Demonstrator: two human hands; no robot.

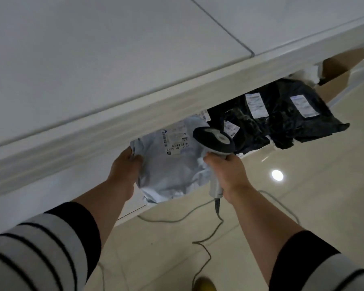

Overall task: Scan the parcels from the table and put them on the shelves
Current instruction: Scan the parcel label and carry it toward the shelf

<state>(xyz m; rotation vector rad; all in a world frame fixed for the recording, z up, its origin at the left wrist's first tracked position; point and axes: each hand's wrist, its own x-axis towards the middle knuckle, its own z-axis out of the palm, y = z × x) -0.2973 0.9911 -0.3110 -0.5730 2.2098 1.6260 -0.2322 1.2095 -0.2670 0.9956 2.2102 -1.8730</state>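
A pale grey-blue parcel bag (pixel 172 164) with a printed label lies partly under the white shelf board (pixel 135 106). My left hand (pixel 125 164) grips the bag's left edge. My right hand (pixel 227 171) holds a white and dark handheld scanner (pixel 214 141) by its handle, and its head is over the bag's right side. The scanner's cable (pixel 206 244) trails down across the floor. Black parcel bags (pixel 282 118) with white labels lie to the right of the pale bag on the same low level.
The white shelf unit (pixel 93 49) fills the upper left of the view. A brown cardboard box (pixel 340 68) sits at the far right beyond the black bags. Glossy beige floor tiles (pixel 303 196) spread below. A yellow shoe tip (pixel 204 284) shows at the bottom.
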